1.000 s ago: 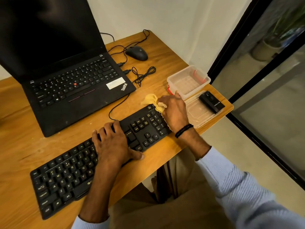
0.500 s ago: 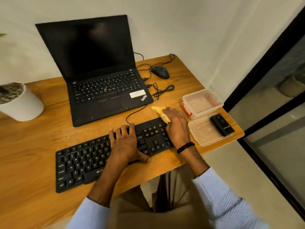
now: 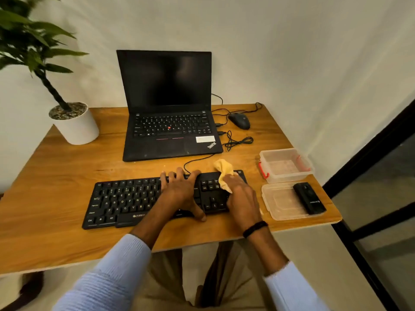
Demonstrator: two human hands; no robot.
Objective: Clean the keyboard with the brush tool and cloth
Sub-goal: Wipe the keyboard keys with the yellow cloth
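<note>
Wooden table (image 3: 56,198), keyboard (image 3: 125,200), laptop (image 3: 168,131), mouse (image 3: 239,121), plant pot (image 3: 76,129)

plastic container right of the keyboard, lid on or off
Off. The clear plastic container stands open-topped; its lid lies flat just in front of it, with a small black device on top.

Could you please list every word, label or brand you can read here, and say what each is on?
"ThinkPad": palm rest of the open black laptop.
"Alt": bottom-row key of the black wired keyboard; letter keys also readable.
Keyboard's front-edge brand: blurred.
Laptop's white sticker: blurred.
White print on the small black device: too small.
</note>
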